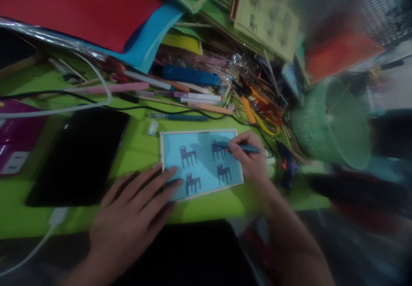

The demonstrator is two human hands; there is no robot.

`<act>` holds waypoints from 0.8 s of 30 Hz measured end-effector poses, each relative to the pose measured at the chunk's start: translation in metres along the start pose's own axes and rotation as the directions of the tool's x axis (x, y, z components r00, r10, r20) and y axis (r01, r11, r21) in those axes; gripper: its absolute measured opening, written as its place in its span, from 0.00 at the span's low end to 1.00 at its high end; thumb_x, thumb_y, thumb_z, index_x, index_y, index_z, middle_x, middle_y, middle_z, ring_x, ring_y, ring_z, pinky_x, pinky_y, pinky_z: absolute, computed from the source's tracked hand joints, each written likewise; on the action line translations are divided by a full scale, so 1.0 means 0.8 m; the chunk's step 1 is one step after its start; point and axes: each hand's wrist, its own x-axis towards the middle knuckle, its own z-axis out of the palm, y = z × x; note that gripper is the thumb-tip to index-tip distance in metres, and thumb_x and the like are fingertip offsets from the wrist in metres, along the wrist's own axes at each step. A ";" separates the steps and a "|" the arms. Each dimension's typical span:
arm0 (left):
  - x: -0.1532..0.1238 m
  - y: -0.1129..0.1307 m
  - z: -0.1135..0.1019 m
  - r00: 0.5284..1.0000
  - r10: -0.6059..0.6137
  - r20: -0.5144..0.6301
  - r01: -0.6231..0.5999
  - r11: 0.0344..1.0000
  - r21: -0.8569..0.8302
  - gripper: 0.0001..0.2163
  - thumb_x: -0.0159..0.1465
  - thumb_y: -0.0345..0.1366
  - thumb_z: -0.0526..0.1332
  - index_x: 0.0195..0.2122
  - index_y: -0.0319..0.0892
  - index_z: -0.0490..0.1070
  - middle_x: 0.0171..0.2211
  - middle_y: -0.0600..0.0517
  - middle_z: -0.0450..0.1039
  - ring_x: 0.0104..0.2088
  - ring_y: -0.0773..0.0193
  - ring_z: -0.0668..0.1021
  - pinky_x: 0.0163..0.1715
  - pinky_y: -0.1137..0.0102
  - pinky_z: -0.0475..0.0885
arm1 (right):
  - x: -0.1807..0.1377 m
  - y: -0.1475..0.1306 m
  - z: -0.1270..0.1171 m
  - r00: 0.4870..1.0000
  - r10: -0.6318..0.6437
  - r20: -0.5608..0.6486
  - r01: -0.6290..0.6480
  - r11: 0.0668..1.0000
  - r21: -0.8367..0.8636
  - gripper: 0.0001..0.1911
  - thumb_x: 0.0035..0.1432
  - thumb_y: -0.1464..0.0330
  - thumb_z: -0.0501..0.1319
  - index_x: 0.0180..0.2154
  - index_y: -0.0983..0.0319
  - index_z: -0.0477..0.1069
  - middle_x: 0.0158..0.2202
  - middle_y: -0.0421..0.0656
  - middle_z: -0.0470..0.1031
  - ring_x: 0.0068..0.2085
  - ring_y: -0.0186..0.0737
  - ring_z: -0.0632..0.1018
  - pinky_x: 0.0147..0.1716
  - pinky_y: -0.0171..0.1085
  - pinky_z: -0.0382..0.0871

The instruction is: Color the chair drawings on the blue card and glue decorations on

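A light blue card (204,161) with a pale raised border lies on the green tabletop. Several dark chairs are drawn on it in two rows. My right hand (249,153) grips a dark blue pen (246,148), its tip at the upper right chair drawing (216,149). Spread out flat, my left hand (138,204) rests its fingertips on the card's left side and lower left corner. Just above the card lie a teal pen (183,117) and a small clear cap-like piece (153,127).
A black tablet (80,157) with a white cable (58,217) lies at left. Pens and markers (199,97), orange-handled pliers (247,108) and yellow-handled scissors (268,127) crowd the back. A green basket (331,127) stands at right. Coloured sheets (80,16) and a yellow chair card (267,20) are piled behind.
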 end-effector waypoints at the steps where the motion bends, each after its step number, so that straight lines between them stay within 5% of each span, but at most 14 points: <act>1: 0.000 0.000 0.000 1.000 0.003 0.005 -0.003 1.000 0.001 0.18 0.68 0.33 0.64 0.59 0.50 0.74 0.60 0.53 0.78 0.58 0.48 0.79 0.54 0.52 0.70 | 0.000 0.000 0.000 1.000 0.001 -0.002 -0.001 1.000 -0.005 0.12 0.62 0.59 0.67 0.32 0.58 0.72 0.28 0.37 0.73 0.29 0.34 0.74 0.29 0.35 0.68; 24: -0.002 -0.003 0.001 1.000 0.014 -0.011 -0.014 1.000 0.002 0.18 0.68 0.32 0.64 0.59 0.50 0.73 0.59 0.53 0.78 0.58 0.48 0.79 0.53 0.51 0.71 | 0.002 0.005 0.003 0.996 0.009 -0.086 -0.009 1.000 0.000 0.13 0.62 0.58 0.67 0.31 0.58 0.70 0.26 0.35 0.70 0.28 0.34 0.72 0.29 0.34 0.67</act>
